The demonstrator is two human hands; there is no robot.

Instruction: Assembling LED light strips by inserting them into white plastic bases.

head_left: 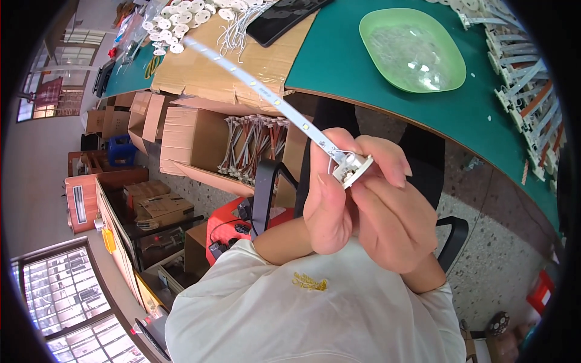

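Observation:
A narrow white LED strip board (277,101) slants up and left from my hands, with small yellowish LEDs along its face. At its lower end sits a round white end cap (356,172), with thin white wires looping beside it. My left hand (327,209) is closed, pinching the strip's lower end between thumb and fingers. Against the cap, my right hand (396,221) is also closed, its fingers curled behind and around it. The fingers partly hide where strip and cap meet, so I cannot tell whether they are fastened.
A green table (339,63) carries a cardboard sheet (200,72), a black phone (284,21), white round caps (181,21) and a light green bowl (369,45) of clear pieces. Strips with caps (526,91) line its right edge. Below, a cardboard box (193,136) holds more strips. Black armrests (263,193) flank me.

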